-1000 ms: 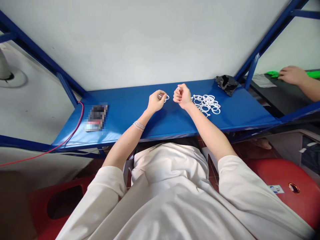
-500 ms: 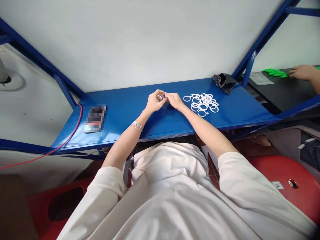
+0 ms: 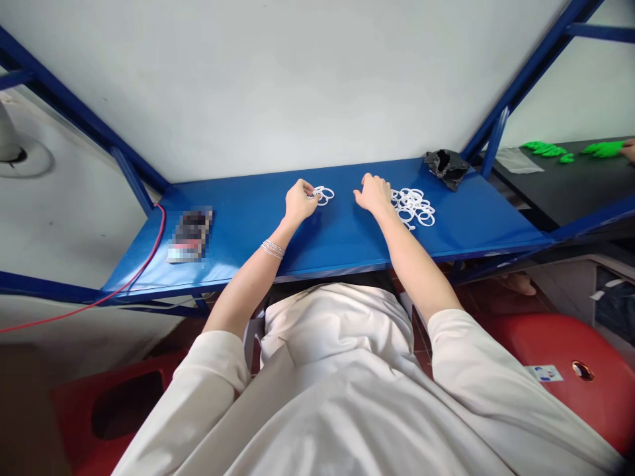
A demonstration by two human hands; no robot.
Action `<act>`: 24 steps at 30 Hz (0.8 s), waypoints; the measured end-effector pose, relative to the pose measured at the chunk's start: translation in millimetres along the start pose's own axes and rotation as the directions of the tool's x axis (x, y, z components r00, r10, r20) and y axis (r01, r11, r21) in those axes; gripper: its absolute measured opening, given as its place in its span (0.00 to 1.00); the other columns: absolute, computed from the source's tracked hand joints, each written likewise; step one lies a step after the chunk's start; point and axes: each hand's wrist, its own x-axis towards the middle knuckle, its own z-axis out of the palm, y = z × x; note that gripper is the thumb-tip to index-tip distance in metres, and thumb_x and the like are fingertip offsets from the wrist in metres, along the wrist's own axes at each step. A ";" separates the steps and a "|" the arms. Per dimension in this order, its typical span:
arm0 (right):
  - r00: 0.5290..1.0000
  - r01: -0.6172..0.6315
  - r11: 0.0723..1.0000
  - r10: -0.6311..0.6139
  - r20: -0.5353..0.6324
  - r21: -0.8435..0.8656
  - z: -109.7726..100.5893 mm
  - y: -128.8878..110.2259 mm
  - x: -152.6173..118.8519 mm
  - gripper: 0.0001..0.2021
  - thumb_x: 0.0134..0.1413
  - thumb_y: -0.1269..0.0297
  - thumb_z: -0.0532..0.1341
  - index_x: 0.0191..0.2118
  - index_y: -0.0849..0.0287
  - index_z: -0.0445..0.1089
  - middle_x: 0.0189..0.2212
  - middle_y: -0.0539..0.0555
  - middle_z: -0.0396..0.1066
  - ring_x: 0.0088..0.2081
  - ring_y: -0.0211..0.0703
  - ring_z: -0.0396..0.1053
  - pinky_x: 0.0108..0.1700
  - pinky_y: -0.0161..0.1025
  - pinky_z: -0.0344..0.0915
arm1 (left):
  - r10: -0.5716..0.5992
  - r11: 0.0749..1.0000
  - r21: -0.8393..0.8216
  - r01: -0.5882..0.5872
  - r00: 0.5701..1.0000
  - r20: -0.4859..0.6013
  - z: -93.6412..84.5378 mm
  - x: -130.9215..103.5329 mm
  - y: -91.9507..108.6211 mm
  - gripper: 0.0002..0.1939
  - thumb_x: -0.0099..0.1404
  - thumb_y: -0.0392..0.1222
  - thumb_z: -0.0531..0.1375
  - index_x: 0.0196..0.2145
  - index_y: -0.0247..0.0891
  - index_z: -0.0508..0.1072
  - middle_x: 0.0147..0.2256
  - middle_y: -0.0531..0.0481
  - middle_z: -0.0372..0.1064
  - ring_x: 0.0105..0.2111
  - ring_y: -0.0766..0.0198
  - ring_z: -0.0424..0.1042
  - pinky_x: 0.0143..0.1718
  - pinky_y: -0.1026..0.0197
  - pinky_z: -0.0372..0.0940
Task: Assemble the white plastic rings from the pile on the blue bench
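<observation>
My left hand (image 3: pixel 300 200) is closed in a pinch on a few white curtain rings (image 3: pixel 325 196), which stick out to the right of its fingertips over the blue table. My right hand (image 3: pixel 375 193) is open, thumb apart from the fingers, palm down at the left edge of a pile of white curtain rings (image 3: pixel 411 203). The hand and wrist hide part of that pile. I see nothing in the right hand, though its palm is out of sight.
The blue table (image 3: pixel 248 228) carries a crumpled black plastic bag (image 3: pixel 446 169) at back right and a blurred packet (image 3: pixel 190 235) at left. A red cable (image 3: pixel 149 261) crosses its left edge. Green items (image 3: pixel 546 149) and another person's hand (image 3: pixel 629 150) are at far right.
My hands were together at the table's middle; now the right hand has moved right to the ring pile. Rings now show at my left fingertips. The other person's hand has shifted right.
</observation>
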 end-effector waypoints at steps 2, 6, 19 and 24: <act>0.995 -0.071 0.996 0.074 0.072 -0.047 0.6 5.5 2.5 0.21 0.67 0.71 0.69 0.63 0.69 0.74 0.59 0.77 0.77 0.62 0.74 0.77 0.66 0.66 0.69 | -0.025 1.000 0.018 0.024 0.999 0.030 -0.9 -0.7 1.2 0.16 0.61 0.33 0.74 0.36 0.43 0.69 0.39 0.46 0.79 0.41 0.55 0.78 0.46 0.52 0.70; 0.991 -0.021 1.000 0.019 0.132 0.008 5.1 5.4 3.2 0.25 0.60 0.80 0.67 0.63 0.65 0.75 0.54 0.71 0.79 0.59 0.70 0.78 0.66 0.65 0.68 | 0.000 1.000 0.014 -0.001 0.998 0.068 -0.2 -3.2 4.6 0.17 0.62 0.38 0.75 0.41 0.44 0.70 0.37 0.49 0.77 0.40 0.54 0.77 0.46 0.52 0.69; 0.971 0.188 0.681 -0.239 -0.027 0.708 16.6 -32.8 -10.9 0.14 0.74 0.59 0.60 0.57 0.57 0.78 0.48 0.61 0.81 0.46 0.50 0.81 0.55 0.47 0.77 | 0.191 0.956 -0.244 -0.161 0.976 0.102 12.1 -0.6 -2.1 0.08 0.73 0.47 0.69 0.40 0.41 0.79 0.35 0.48 0.83 0.28 0.63 0.78 0.34 0.60 0.69; 0.965 0.219 0.732 -0.259 -0.034 0.645 15.3 -31.0 -14.3 0.12 0.72 0.57 0.64 0.43 0.59 0.81 0.41 0.60 0.84 0.42 0.53 0.81 0.50 0.45 0.75 | 0.206 0.932 -0.330 -0.149 0.968 0.146 10.6 -3.3 0.8 0.11 0.73 0.50 0.69 0.40 0.40 0.79 0.32 0.50 0.81 0.26 0.65 0.77 0.28 0.63 0.68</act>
